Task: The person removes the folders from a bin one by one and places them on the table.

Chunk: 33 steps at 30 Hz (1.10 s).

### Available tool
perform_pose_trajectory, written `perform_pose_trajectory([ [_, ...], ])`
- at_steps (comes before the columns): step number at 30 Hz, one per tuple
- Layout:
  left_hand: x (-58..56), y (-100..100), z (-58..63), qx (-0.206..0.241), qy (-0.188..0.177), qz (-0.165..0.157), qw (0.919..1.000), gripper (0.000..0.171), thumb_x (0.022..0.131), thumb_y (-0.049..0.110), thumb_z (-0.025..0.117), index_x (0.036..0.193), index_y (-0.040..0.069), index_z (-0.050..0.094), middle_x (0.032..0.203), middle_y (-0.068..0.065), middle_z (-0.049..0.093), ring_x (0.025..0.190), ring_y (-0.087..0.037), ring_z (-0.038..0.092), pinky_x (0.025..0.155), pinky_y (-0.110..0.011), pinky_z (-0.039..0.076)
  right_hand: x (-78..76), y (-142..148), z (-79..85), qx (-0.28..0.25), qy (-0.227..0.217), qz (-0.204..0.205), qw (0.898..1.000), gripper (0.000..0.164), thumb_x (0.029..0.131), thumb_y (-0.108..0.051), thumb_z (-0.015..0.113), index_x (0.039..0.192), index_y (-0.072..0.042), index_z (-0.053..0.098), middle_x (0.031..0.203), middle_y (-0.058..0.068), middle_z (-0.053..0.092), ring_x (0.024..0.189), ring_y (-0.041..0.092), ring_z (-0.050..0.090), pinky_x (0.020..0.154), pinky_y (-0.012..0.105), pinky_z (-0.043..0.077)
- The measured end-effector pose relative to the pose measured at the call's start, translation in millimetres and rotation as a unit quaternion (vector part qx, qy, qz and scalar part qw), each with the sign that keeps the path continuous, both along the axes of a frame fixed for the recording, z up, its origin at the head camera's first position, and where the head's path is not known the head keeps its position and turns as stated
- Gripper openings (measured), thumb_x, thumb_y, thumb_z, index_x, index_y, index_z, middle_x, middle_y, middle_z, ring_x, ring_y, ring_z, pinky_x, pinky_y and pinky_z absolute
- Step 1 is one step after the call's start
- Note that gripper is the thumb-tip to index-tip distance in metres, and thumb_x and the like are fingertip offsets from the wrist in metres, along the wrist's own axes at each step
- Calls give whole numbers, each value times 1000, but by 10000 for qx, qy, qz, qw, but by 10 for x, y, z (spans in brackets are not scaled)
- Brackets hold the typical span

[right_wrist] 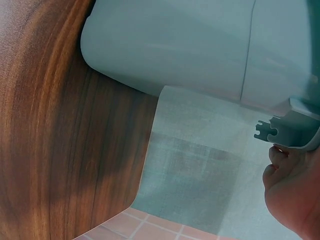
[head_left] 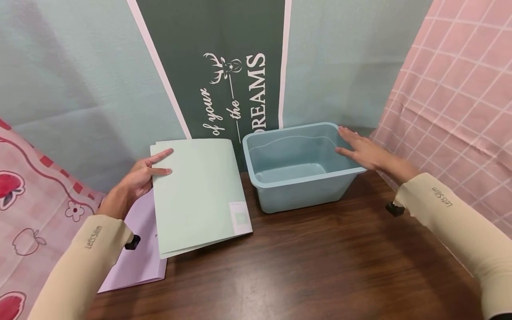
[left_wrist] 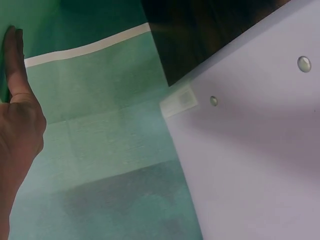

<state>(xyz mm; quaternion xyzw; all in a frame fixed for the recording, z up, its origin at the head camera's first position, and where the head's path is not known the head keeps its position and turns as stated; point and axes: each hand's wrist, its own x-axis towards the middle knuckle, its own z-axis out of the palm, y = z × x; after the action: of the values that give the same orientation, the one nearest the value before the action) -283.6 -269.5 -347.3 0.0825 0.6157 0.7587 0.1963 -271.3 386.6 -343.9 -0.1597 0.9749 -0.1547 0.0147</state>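
Note:
At the left in the head view, my left hand [head_left: 142,178] holds a pale green paper folder [head_left: 196,191] by its left edge, thumb and index finger on its front. The folder stands tilted, with a white label at its lower right corner. The left wrist view shows only part of that hand [left_wrist: 20,115] at the left edge. My right hand [head_left: 364,151] rests on the right rim of a blue-grey plastic bin [head_left: 300,193], its visible fingers fairly straight and the thumb over the inside. In the right wrist view the rim partly hides the hand [right_wrist: 295,185].
A lilac folder [head_left: 140,258] lies on the brown wooden table [head_left: 280,271], partly behind the green one; its metal snaps show in the left wrist view. A green-grey cloth [head_left: 336,58] hangs behind. Pink patterned cloths stand at the left and right [head_left: 460,89].

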Motion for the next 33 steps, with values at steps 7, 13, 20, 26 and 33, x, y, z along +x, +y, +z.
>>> perform_pose_trajectory([
  [7, -103, 40, -104, -567, -178, -85, 9982, 83, 99, -13, 63, 169, 13, 27, 124, 7, 76, 99, -14, 78, 77, -29, 64, -10, -21, 12, -8, -43, -68, 10000, 85, 112, -49, 45, 168, 0, 5, 175, 26, 2, 160, 49, 4, 130, 62, 5],
  [13, -151, 53, -240, -1097, -276, -176, 9934, 82, 98, -9, 67, 168, 13, 29, 121, 10, 76, 101, -14, 77, 82, -32, 64, 0, -33, 10, 15, -49, -90, 9999, 85, 112, -50, 44, 169, 0, 5, 175, 25, 1, 160, 49, 5, 130, 61, 5],
  [20, -187, 17, -378, -1573, -217, -262, 9870, 82, 98, -4, 71, 167, 15, 32, 126, 12, 71, 105, -11, 75, 83, -30, 64, 6, -37, -3, -59, 56, -56, 10000, 85, 112, -50, 45, 168, 1, 6, 175, 26, 3, 160, 48, 6, 131, 58, 4],
  [26, -233, 3, -481, -1808, -201, -469, 9822, 80, 99, -3, 70, 168, 15, 33, 133, 7, 67, 104, -9, 74, 82, -27, 63, 55, -70, -20, -68, 117, -120, 9998, 85, 112, -49, 46, 168, 2, 8, 175, 26, 4, 161, 47, 7, 131, 58, 5],
  [33, -268, 21, -603, -1903, -217, -636, 9794, 79, 101, -3, 66, 168, 15, 30, 141, 0, 64, 106, -10, 74, 86, -29, 63, 82, -97, -21, -29, 60, -136, 9999, 84, 112, -47, 46, 168, 2, 7, 175, 27, 3, 160, 48, 5, 131, 57, 4],
])
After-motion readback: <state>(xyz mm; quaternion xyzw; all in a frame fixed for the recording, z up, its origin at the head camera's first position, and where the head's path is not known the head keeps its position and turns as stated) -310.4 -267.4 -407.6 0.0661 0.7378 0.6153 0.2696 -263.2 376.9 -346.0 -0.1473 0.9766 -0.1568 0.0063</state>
